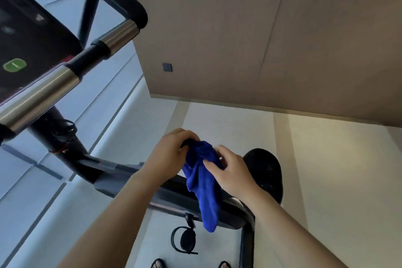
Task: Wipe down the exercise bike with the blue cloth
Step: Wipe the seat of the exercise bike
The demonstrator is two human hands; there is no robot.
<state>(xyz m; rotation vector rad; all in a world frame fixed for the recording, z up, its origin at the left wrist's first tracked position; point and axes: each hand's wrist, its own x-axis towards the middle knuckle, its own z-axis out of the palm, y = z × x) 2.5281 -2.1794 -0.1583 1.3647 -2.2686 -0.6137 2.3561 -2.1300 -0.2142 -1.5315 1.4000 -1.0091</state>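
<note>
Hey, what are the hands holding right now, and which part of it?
The blue cloth: the left hand grips its bunched top end, the right hand pinches it just below, and the rest hangs loose.

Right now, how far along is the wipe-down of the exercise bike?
Done: nothing I can confirm; no surface looks visibly wiped. In hand: left hand and right hand both grip the bunched blue cloth, hanging in front of the frame. Left: handlebars, console, seat, frame and pedal.
</note>
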